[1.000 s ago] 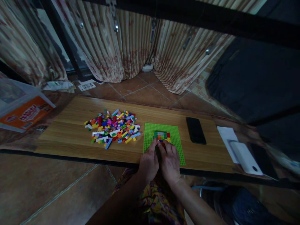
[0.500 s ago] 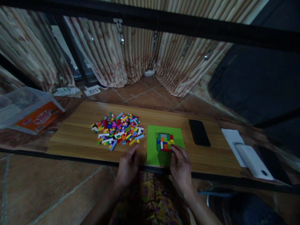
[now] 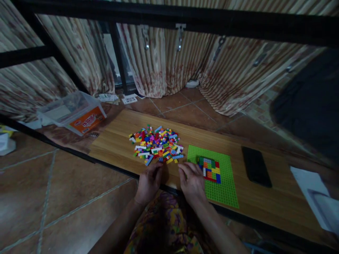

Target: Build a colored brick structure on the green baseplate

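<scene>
A heap of small multicoloured toy bricks [image 3: 156, 143] lies on the wooden table. At its near edge is my left hand [image 3: 148, 183], its thumb and fingers pinched together beside a small blue brick [image 3: 160, 159]; anything between the fingertips is too small to make out. My right hand [image 3: 192, 183] hovers between the heap and the green baseplate [image 3: 225, 192], fingers curled and pinched, their contents hidden. On the baseplate sits a low block of joined bricks [image 3: 210, 171] in orange, yellow, red, white, blue and green, partly behind my right hand.
A black phone [image 3: 256, 165] lies right of the baseplate. White paper [image 3: 308, 183] is at the table's right end. Past the left end stands a clear plastic box [image 3: 72, 109] with an orange label. Striped curtains [image 3: 180, 63] hang behind the table [image 3: 116, 141].
My right hand has left the joined bricks and moved left towards the heap, uncovering their near right corner. My left hand stays near the heap's front edge. The view has turned left.
</scene>
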### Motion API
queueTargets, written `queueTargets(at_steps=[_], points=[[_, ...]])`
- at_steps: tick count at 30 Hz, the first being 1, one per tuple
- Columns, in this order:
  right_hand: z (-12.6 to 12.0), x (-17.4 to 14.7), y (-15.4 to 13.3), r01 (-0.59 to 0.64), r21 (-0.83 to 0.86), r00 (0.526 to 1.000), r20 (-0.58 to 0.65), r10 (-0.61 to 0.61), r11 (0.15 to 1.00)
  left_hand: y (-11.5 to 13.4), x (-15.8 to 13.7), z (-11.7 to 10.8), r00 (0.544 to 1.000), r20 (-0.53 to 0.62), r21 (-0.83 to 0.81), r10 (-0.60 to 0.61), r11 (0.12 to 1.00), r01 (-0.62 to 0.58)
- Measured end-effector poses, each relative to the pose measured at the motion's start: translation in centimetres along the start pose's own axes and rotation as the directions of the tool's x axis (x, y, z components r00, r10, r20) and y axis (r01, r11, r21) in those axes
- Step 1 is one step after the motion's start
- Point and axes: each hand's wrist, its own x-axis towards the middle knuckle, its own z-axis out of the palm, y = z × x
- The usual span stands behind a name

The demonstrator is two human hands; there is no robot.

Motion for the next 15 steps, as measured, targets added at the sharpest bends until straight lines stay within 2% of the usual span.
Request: queueTargets(at_steps=[8, 15], points=[[2.0, 2.5, -0.6, -0.043, -0.097, 0.994, 0.099, 0.053, 0.994, 0.4, 0.7, 0.2, 0.999, 0.013, 0.077, 0.034, 0.996, -0.035], [2.1, 2.9, -1.4, 0.012, -0.07, 0.989, 0.15, -0.001, 0.997, 0.5, 0.9, 0.1, 0.999, 0.021, 0.075, 0.032, 0.997, -0.033]])
